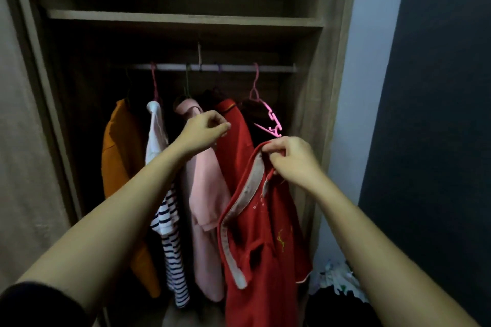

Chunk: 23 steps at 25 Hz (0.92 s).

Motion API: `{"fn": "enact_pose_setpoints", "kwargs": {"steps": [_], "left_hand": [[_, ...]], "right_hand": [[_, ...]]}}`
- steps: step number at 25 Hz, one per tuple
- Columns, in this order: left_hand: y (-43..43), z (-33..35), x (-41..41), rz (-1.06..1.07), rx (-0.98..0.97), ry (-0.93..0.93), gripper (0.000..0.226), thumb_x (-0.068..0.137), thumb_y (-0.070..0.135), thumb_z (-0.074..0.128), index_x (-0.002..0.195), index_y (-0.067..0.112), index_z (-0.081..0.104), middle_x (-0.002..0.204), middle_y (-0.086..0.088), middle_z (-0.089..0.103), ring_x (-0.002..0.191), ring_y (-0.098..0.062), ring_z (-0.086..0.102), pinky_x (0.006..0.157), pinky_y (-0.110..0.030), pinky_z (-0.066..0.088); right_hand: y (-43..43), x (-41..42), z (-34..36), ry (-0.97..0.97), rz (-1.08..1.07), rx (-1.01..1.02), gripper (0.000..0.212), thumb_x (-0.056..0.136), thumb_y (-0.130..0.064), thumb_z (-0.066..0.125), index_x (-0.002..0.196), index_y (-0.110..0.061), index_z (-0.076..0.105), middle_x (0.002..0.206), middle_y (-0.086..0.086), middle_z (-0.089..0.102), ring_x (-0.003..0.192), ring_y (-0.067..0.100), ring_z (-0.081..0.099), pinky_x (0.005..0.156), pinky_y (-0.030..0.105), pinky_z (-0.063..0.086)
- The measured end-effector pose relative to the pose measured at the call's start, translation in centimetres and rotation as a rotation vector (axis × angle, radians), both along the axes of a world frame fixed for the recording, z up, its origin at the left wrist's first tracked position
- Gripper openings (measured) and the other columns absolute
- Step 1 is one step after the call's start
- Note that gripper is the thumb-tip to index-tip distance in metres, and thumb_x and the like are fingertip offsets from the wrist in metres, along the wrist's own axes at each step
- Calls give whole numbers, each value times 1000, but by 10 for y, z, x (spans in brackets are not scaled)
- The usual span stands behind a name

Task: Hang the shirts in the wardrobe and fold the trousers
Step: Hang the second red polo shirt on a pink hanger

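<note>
I face an open wardrobe with a rail [170,67]. On it hang an orange shirt [119,156], a white and navy striped shirt [170,241], a pink shirt [206,202] and a red shirt [233,146]. My right hand [289,159] is shut on the collar of another red shirt [265,241] with a pale trim, held up just below a bare pink hanger [271,117] on the rail's right end. My left hand [206,130] is raised with its fingers pinched together at the shoulder of the hanging red shirt; whether it grips the cloth is unclear.
A wooden shelf [186,18] crosses the wardrobe above the rail. A pale wall [372,87] stands right of the wardrobe. A heap of dark and light clothes [337,289] lies low at the right.
</note>
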<state>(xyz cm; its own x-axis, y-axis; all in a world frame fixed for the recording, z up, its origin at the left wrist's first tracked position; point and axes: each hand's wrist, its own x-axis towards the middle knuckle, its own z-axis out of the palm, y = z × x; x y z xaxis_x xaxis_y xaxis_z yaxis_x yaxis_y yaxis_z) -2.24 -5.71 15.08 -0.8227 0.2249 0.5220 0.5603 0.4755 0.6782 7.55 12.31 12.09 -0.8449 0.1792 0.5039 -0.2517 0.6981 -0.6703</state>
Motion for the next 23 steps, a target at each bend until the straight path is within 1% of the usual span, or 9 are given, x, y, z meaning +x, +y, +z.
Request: {"fn": "enact_pose_setpoints", "kwargs": {"steps": [3,7,10,12,14,16,19,21,23], "left_hand": [[54,6,-35,-86,145,-210,21,90,17,58,70,18,62,50,8,60,34,-4,49,34,-11,32],[113,18,-73,-144,364,-382,20,91,14,57,71,12,57,66,-6,50,49,-14,47,53,-21,40],[139,29,-91,-154,481,-511,18,91,9,52,105,3,60,93,-11,53,70,-16,53,61,-24,44],[152,30,-98,-136,475,-598,16,93,12,50,101,3,60,103,-15,56,91,-22,56,76,-23,46],[163,28,-102,-148,490,-662,19,96,16,49,79,7,54,89,-10,53,75,-19,51,65,-17,41],[174,30,-114,-190,517,-675,13,94,13,52,85,5,57,103,-7,56,79,-21,57,70,-17,47],[183,41,-120,-236,600,-650,5,90,-6,53,90,-1,52,87,-14,52,66,-16,51,42,-19,50],[184,51,-123,-274,685,-621,23,88,-11,53,109,-1,48,85,-15,50,69,-17,53,39,-20,51],[179,58,-120,-313,745,-610,18,88,-11,53,103,-2,50,81,-13,51,69,-16,55,42,-22,53]], "right_hand": [[5,-1,-3,18,32,106,35,79,2,48,103,-10,72,107,-1,70,55,-9,47,66,7,39],[15,-9,-6,20,49,186,35,79,1,49,103,-12,72,112,-3,69,65,-10,50,63,-3,35],[21,-15,-2,56,41,214,37,80,2,47,104,-11,72,116,-4,67,89,4,62,81,11,45],[24,-17,-2,83,35,279,39,78,2,47,105,-11,71,117,-5,66,105,9,60,89,14,42],[29,-17,-4,90,36,336,41,76,3,47,106,-12,71,117,-5,65,109,9,58,92,12,39],[35,-17,-5,87,35,346,41,75,3,48,106,-11,71,118,-4,65,110,9,57,92,10,37],[41,-18,-9,81,26,324,41,75,5,49,107,-10,71,117,-2,64,108,9,57,88,5,36],[41,-19,-13,75,31,293,41,75,5,49,107,-10,71,117,-3,64,104,9,58,85,5,38],[37,-19,-18,66,40,270,40,76,5,49,106,-9,71,116,-5,63,101,10,59,82,4,39]]}}
